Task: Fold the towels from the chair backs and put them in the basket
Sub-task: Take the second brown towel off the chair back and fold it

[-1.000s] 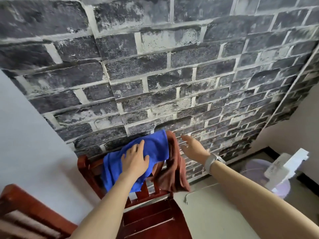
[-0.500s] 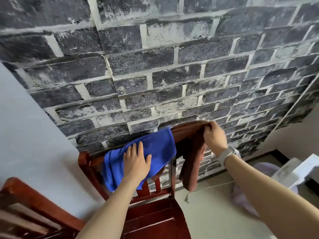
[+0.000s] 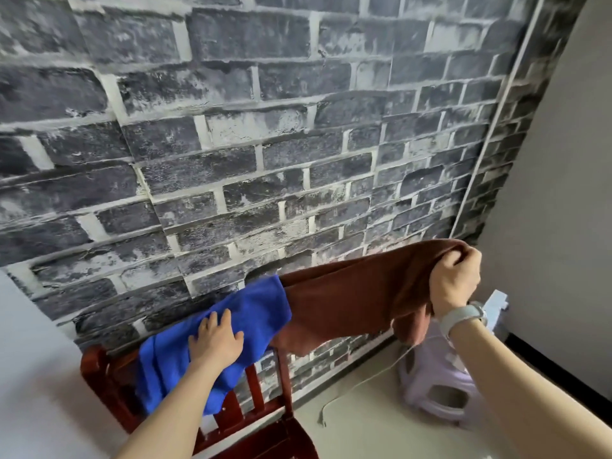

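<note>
A: Two towels are in play. Why does the left hand (image 3: 217, 339) lie flat, fingers straight, on the blue towel (image 3: 212, 339)?

B: Judged as an anchor: it presses the blue towel against the top rail of the chair back (image 3: 99, 376), so that drawing off its neighbour does not drag it along.

A: And the right hand (image 3: 455, 281)?

B: Its fingers are curled round a bunched end of the brown towel (image 3: 351, 303), held up and out past the right end of the rail. The cloth spans from under the blue towel's right edge to the fist, one fold hanging below the wrist.

A: The basket?

B: None can be identified; a pale plastic stool (image 3: 440, 389) stands on the floor at right
</note>
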Demonstrator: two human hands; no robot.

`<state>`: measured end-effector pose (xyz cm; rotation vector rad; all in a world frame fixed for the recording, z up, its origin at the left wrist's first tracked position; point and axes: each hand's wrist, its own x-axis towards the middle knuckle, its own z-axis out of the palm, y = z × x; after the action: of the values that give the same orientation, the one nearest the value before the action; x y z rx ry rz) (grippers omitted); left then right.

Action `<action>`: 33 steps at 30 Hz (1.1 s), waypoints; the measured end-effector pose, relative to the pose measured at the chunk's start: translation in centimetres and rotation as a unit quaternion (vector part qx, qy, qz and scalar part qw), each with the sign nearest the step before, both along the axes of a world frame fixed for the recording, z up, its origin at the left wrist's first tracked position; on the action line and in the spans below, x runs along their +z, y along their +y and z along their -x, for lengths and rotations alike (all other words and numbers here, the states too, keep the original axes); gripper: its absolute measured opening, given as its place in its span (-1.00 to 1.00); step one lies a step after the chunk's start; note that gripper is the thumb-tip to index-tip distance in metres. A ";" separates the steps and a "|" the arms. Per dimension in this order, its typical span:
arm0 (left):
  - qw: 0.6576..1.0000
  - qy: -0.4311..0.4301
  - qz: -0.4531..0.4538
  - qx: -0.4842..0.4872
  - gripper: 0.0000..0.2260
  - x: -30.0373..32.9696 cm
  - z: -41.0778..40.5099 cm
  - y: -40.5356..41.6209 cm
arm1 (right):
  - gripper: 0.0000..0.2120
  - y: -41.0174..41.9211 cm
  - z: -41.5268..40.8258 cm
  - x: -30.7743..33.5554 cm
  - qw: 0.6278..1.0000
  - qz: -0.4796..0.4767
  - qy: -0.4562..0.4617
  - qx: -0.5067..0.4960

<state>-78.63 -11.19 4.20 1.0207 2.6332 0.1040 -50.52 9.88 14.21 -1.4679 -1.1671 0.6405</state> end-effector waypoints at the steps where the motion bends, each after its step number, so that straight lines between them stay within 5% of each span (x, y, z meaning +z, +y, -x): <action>1: 1.000 -0.008 0.006 -0.002 -0.45 0.0 0.0 -0.1 | -0.77 -0.2 -0.4 -0.4 1.000 -0.003 -0.004 0.012; 4: 1.000 -0.010 0.016 -0.007 -0.45 0.2 0.3 -0.1 | -0.79 -0.9 -0.5 -3.0 0.985 0.022 -0.077 0.150; 9: 1.000 0.014 0.005 -0.017 -0.44 -0.2 0.2 -0.4 | -0.58 -2.8 2.8 -8.1 0.872 0.159 -0.229 0.402; 17: 0.997 0.051 -0.048 -0.012 -0.46 -1.5 0.8 -0.9 | -0.40 -4.4 15.4 -10.4 0.814 0.200 -0.201 0.507; 24: 0.993 0.100 -0.059 -0.019 -0.48 -2.1 0.4 -0.9 | -0.79 -3.0 18.8 -12.7 0.785 0.162 -0.214 0.559; 27: 0.993 0.101 -0.060 -0.012 -0.49 -2.0 0.4 -0.9 | -0.81 -2.2 17.9 -12.3 0.798 0.132 -0.258 0.529; 33: 0.993 0.115 -0.031 0.003 -0.50 -1.4 0.5 -0.7 | -0.77 2.8 11.1 -5.5 0.934 0.042 -0.143 0.326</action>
<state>-79.12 -11.84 2.84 1.1051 2.8565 0.0743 -61.63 12.69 8.73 -1.2556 -1.9091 0.9517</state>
